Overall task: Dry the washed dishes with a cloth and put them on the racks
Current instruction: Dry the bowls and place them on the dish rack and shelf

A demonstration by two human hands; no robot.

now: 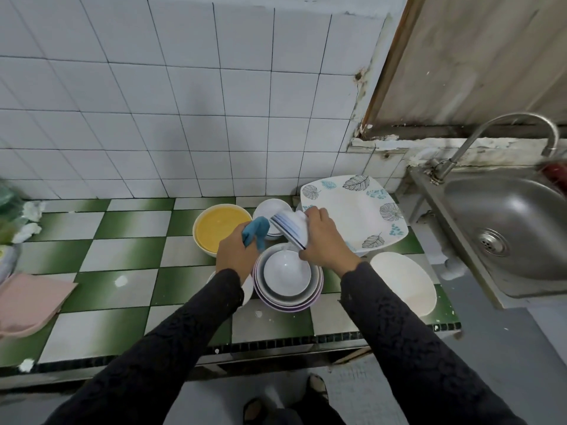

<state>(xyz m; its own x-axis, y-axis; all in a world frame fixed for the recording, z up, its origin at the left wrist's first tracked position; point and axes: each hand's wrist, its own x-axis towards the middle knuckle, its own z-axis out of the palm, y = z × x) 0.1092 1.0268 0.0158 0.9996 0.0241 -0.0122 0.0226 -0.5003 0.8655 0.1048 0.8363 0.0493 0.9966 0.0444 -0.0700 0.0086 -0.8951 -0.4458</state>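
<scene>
Striped bowl (290, 228) is tilted on edge above the nested bowl stack (288, 279), mid-desk (122, 250), right of the yellow bowl (214, 230). Right hand (325, 240) grips it. Left hand (234, 251) is clenched round the blue cloth (256, 231), just left of the bowl.

Judgement: rigid, light, probably wet and slippery, chips if dropped. Hold across rim and foot.

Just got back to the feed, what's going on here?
The right hand holds a striped bowl tilted on its side; the left hand grips a blue cloth beside its rim. A stack of bowls sits on the counter below them, a yellow bowl and leaf plate behind. No rack shows.
</scene>
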